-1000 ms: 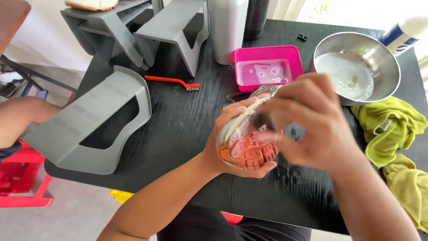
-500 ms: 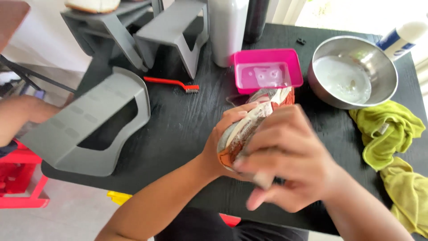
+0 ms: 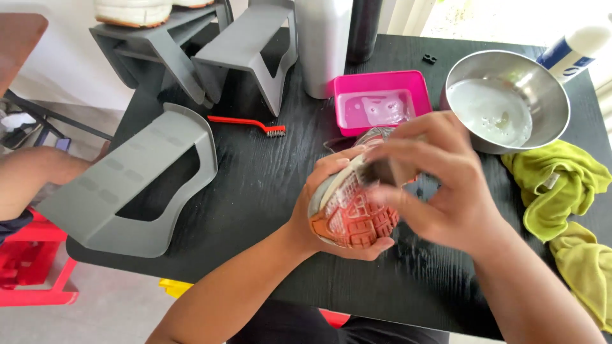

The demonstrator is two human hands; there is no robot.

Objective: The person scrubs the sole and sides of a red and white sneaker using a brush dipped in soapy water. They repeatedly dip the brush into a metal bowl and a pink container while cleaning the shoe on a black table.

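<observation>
Shoe: our left hand (image 3: pixel 319 210) grips a shoe (image 3: pixel 350 213) sole-up over the black table (image 3: pixel 255 185); orange-red tread, pale rim.
Right hand: our right hand (image 3: pixel 440 185) closes on a blurred brush (image 3: pixel 381 171) against the sole.
Beyond: pink tray (image 3: pixel 379 95), steel bowl (image 3: pixel 510 102), white-and-blue bottle (image 3: pixel 574 48) at the far right corner.

We couldn't really make out what the right hand (image 3: pixel 440 185) had pinched, since it was motion-blurred; just a dark, brush-like smudge against the shoe (image 3: pixel 354 207). The shoe's upper was mostly buried under both hands, only the orange sole showed. The left hand (image 3: pixel 331 210) wrapped behind it, fingers partly hidden. The white bottle (image 3: pixel 577 48) got cut off at the top-right edge, and the green cloth (image 3: pixel 567 210) ran off the right side. The pale shoes (image 3: pixel 137 9) on the grey stand (image 3: pixel 159 44) were cropped at the top.
</observation>
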